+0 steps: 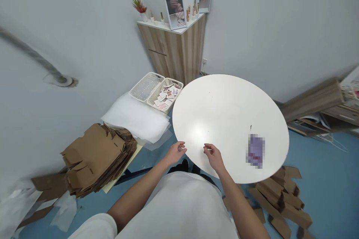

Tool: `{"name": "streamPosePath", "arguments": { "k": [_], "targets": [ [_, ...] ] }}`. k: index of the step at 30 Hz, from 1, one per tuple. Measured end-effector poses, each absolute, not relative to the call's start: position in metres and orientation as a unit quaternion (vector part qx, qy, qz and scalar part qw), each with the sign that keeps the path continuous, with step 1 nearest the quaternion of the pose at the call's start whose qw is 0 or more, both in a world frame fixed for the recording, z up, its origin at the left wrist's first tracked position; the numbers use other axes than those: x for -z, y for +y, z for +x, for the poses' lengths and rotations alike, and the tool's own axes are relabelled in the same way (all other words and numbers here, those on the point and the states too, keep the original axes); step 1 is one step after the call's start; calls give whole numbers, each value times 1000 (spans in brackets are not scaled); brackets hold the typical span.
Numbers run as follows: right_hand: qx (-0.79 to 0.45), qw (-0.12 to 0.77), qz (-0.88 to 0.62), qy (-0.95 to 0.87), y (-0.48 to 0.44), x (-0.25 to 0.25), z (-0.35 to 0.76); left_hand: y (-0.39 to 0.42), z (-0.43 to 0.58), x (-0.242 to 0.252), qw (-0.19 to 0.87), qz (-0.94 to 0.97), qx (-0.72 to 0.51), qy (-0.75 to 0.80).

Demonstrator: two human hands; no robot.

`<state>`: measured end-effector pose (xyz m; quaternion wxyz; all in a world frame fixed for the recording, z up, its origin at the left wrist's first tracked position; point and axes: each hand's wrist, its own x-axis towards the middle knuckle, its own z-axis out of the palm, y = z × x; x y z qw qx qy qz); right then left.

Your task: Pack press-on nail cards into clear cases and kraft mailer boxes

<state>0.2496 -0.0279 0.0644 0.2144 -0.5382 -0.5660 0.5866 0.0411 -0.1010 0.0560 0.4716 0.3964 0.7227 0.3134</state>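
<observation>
My left hand [176,152] hovers at the near left edge of a round white table [224,108], fingers loosely curved and apart, holding nothing I can see. Above the tabletop's near side is my right hand [213,155], its thumb and fingers bent but not closed, with nothing visible in it. To the right of that hand lies a purple item [255,151], blurred into blocks so its kind is hidden. A small dark mark [250,127] shows just beyond it.
Left of the table are flattened cardboard boxes [97,153] in a stack, white foam sheets [134,115] and white baskets [147,86], one holding small cards [167,95]. A corner cabinet [174,50] stands behind. Folded cardboard boxes [283,198] lie on the floor at right.
</observation>
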Motion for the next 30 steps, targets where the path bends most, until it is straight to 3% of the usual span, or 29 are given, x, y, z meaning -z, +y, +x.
{"name": "streamPosePath", "arguments": {
  "k": [14,30],
  "targets": [
    [-607,121,-464,-634,19,-61,170,-99,-24,-71,453,282,-354,768],
    [-596,75,-452,-660,78,-50,-24,-17,-196,-51,424,314,-387,757]
  ]
}}
